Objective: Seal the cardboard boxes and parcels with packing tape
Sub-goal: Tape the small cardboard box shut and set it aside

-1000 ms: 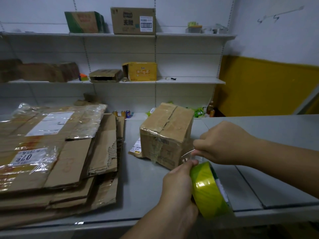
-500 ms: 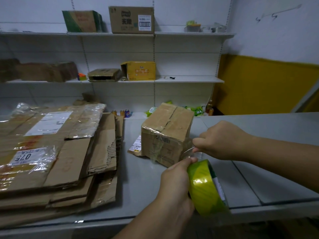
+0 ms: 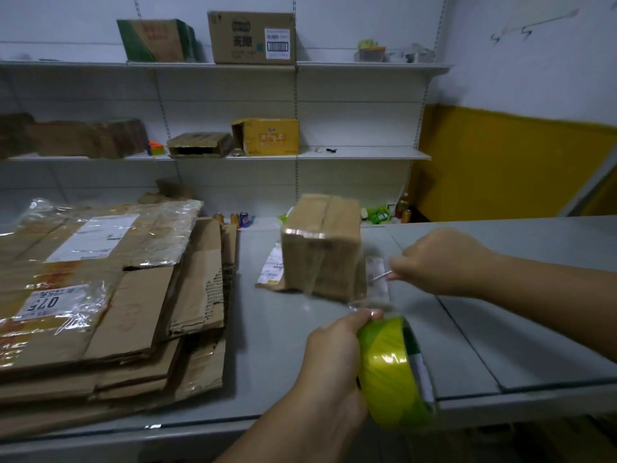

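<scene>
Packing tape [image 3: 394,372], a glossy yellow-green roll, sits gripped in the left hand [image 3: 334,359], whose fingers curl round its rim. Just beyond those fingers stands the cardboard box [image 3: 320,245], dull, creased and partly film-wrapped. The right hand [image 3: 440,262] pinches a thin shiny strip [image 3: 380,276] beside the box, probably the clear tape's free end. Keeping that strip taut and flat before pressing it down should avoid wrinkles.

Grey counter [image 3: 500,329] — box [image 3: 320,248], flattened cardboard [image 3: 150,312].
</scene>
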A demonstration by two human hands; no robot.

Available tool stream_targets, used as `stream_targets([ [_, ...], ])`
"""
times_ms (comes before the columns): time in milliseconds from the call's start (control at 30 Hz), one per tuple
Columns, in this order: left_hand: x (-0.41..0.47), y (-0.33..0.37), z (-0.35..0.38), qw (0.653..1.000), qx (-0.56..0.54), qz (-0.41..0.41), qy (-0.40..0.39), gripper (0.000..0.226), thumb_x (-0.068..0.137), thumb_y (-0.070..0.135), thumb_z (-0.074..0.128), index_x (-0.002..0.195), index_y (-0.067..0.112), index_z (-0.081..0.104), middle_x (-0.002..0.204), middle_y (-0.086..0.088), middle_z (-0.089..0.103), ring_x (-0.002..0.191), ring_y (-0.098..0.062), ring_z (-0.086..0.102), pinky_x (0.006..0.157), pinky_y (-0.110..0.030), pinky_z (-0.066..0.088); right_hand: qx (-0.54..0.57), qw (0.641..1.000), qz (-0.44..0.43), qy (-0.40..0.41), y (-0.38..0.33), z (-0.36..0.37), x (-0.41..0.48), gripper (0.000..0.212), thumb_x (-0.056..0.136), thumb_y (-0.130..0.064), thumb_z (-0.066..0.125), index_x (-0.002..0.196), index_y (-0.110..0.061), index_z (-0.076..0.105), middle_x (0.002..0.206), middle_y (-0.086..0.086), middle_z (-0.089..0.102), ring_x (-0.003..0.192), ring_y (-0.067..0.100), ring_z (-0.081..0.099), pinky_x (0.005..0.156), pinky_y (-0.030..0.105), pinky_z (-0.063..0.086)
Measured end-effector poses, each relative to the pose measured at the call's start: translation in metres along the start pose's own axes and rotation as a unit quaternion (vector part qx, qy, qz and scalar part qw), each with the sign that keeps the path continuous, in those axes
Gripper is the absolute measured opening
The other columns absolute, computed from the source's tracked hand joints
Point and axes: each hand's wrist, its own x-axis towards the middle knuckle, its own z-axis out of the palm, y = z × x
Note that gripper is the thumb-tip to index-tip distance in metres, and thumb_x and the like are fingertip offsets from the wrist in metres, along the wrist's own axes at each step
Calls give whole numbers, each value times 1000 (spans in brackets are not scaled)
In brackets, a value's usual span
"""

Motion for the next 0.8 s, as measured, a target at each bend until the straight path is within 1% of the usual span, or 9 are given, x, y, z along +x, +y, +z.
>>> stream_targets([
  [67, -3, -1, -3, 1000, 5, 2, 2, 9, 77, 8, 72, 80, 0, 70, 83, -25, 67, 70, -33, 62, 70, -42, 54, 16, 999, 33, 13, 7, 1, -13, 65, 101, -50, 9, 63, -20, 53, 44, -4, 33, 33, 17, 22, 42, 18, 5],
  [133, -3, -2, -4, 1000, 4, 12, 12, 7, 78, 9, 72, 77, 2, 71, 77, -22, 67, 66, -32, 62, 65, -38, 54, 44, 998, 44, 12, 8, -1, -22, 62, 101, -51, 10, 62, -23, 48, 43, -4, 37, 30, 18, 29, 42, 17, 6],
  [200, -3, -2, -3, 1000, 6, 18, 12, 9, 78, 10, 72, 72, 4, 72, 76, -21, 68, 67, -33, 63, 65, -38, 54, 61, 997, 44, 33, 3, -2, -25, 56, 100, -51, 13, 64, -25, 46, 46, -5, 44, 33, 15, 39, 41, 18, 10],
  [267, -3, -1, -3, 1000, 5, 18, 8, 14, 78, 11, 72, 66, 5, 72, 81, -23, 70, 73, -36, 64, 70, -42, 54, 99, 992, 62, 43, -4, -6, -28, 48, 99, -55, 20, 65, -28, 41, 49, -9, 40, 37, 10, 36, 43, 16, 10],
  [367, -3, 0, -5, 998, 18, 52, -2, 18, 83, 11, 68, 67, 5, 75, 86, -23, 71, 76, -36, 65, 70, -39, 54, 180, 966, 165, 79, -4, -8, -33, 39, 90, -56, 39, 61, -31, 32, 48, -12, 28, 41, 5, 27, 43, 14, 12],
  [533, -3, 12, -7, 985, 78, 156, 4, 22, 86, 18, 62, 71, 15, 78, 91, -14, 72, 81, -28, 66, 62, -28, 50, 358, 836, 408, 83, 3, -11, -15, 45, 92, -39, 59, 56, -15, 45, 50, 0, 40, 49, 17, 40, 50, 30, 25],
  [667, -12, 32, -3, 974, 103, 202, 2, 15, 82, 20, 65, 75, 17, 78, 78, -8, 73, 73, -25, 65, 62, -29, 49, 462, 731, 485, 130, 22, -13, 29, 28, 89, -44, 61, 93, -16, 63, 79, -2, 61, 74, 12, 57, 65, 31, 46],
  [733, -15, 43, -3, 964, 109, 242, 7, 12, 80, 18, 66, 80, 12, 76, 71, -1, 72, 71, -22, 63, 61, -29, 48, 534, 668, 504, 119, 31, -9, 54, 44, 86, -55, 59, 112, -19, 60, 98, -1, 63, 85, 15, 58, 75, 36, 50],
  [800, -16, 52, -5, 954, 106, 280, 21, 10, 83, 13, 64, 82, 10, 74, 65, 4, 70, 73, -21, 61, 63, -31, 46, 559, 645, 516, 70, 33, -4, 78, 65, 83, -65, 55, 129, -18, 52, 112, 1, 60, 91, 18, 56, 75, 36, 49],
])
